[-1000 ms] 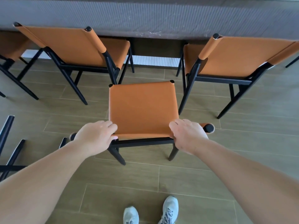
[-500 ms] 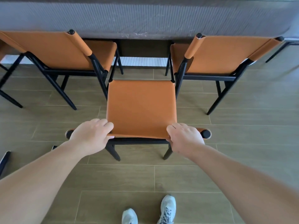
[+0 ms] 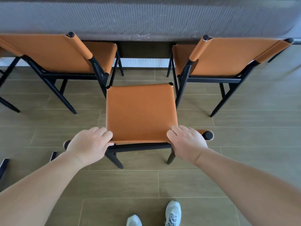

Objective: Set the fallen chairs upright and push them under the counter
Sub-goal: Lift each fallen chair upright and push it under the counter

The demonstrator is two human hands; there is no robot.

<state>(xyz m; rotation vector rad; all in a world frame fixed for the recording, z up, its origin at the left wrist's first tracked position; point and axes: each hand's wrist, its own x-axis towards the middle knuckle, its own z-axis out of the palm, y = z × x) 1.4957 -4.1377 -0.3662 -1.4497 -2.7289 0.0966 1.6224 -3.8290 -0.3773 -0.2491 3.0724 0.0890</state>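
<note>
Fingers of the left hand (image 3: 88,144) and right hand (image 3: 187,141) curl over the top rail of the middle chair (image 3: 140,111), gripping its orange backrest. That chair stands upright between two tucked chairs (image 3: 53,53) (image 3: 231,57), its seat short of the grey counter (image 3: 146,18).

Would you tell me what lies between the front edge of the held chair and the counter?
In the head view, only bare wood-look floor and a white ribbed baseboard separate the middle chair from the counter.
</note>
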